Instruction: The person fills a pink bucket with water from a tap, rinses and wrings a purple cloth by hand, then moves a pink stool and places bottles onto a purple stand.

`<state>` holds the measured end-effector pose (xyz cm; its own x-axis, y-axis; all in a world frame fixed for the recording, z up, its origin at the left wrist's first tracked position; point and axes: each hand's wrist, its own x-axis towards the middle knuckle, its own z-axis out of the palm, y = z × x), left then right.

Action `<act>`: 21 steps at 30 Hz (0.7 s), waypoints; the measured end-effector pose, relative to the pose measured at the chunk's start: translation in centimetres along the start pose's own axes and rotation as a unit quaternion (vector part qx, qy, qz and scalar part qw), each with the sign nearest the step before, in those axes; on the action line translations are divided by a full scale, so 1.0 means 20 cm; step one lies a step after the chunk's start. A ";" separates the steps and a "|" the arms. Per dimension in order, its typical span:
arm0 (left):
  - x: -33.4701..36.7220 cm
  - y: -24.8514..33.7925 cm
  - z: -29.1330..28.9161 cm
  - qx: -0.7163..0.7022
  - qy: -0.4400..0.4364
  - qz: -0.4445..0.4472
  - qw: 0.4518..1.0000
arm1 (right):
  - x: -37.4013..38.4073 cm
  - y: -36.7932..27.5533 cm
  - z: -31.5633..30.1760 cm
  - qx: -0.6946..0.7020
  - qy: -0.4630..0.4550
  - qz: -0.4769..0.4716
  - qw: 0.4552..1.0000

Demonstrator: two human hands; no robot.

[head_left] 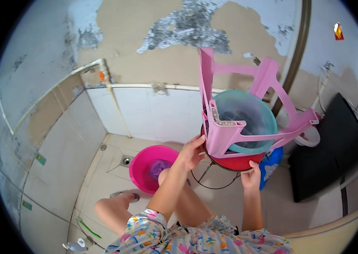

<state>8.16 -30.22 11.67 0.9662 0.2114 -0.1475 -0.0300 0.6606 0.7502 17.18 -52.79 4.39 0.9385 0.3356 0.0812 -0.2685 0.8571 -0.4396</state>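
Note:
A round stool [238, 163] with a red seat and thin dark metal legs is in front of me, a little to the right. Upside down on its seat rests a pink plastic stool [223, 137], legs pointing up. Among those legs sits a teal basin [267, 120]; dark shapes show inside it. My left hand [192, 152] is closed on the left rim of the red-seated stool, close to the pink stool's edge. At the near right rim, my right hand [251, 175] grips the seat, thumb on top; its other fingers are mostly hidden.
A bright pink tub [140, 171] with a purple bundle [159, 168] stands left, beside a floor drain [126, 161]. To the right are a blue-and-white bag [273, 165], a white bowl [310, 136] and a large black panel [329, 156]. A green stick [89, 229] lies lower left.

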 end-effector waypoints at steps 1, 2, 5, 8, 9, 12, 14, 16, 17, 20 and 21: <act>-0.02 0.07 -0.04 0.005 0.006 0.026 1.000 | 0.05 0.07 0.03 0.005 -0.006 0.016 1.000; -0.03 0.14 -0.10 0.006 0.015 0.040 0.999 | 0.10 0.14 0.08 0.011 -0.012 0.031 0.999; -0.12 0.32 -0.24 -0.014 0.026 0.108 0.994 | 0.19 0.34 0.27 0.017 -0.042 0.069 0.997; -0.28 0.52 -0.34 -0.025 0.064 0.158 0.985 | 0.27 0.56 0.42 0.020 -0.068 0.115 0.991; -0.34 0.56 -0.40 -0.024 0.082 0.187 0.979 | 0.28 0.65 0.48 0.026 -0.085 0.147 0.985; -0.50 0.69 -0.56 -0.030 0.135 0.226 0.964 | 0.28 0.90 0.67 0.034 -0.136 0.205 0.969; -0.63 0.77 -0.65 -0.032 0.166 0.256 0.952 | 0.27 1.09 0.76 0.049 -0.166 0.249 0.953; -0.75 0.84 -0.77 -0.038 0.219 0.273 0.936 | 0.21 1.25 0.89 0.057 -0.181 0.298 0.936; -0.81 0.87 -0.81 -0.042 0.230 0.283 0.930 | 0.19 1.33 0.94 0.054 -0.187 0.310 0.931; -1.04 0.96 -0.92 -0.033 0.316 0.311 0.896 | 0.08 1.58 1.12 0.059 -0.219 0.364 0.903; -1.12 0.97 -0.96 -0.027 0.338 0.327 0.882 | 0.04 1.66 1.18 0.065 -0.238 0.385 0.889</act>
<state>-18.92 -8.25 17.19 0.3643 0.9294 -0.0588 -0.5540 0.2671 0.7885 3.84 -14.90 10.98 0.2760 0.9433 0.1842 -0.8439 0.3296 -0.4233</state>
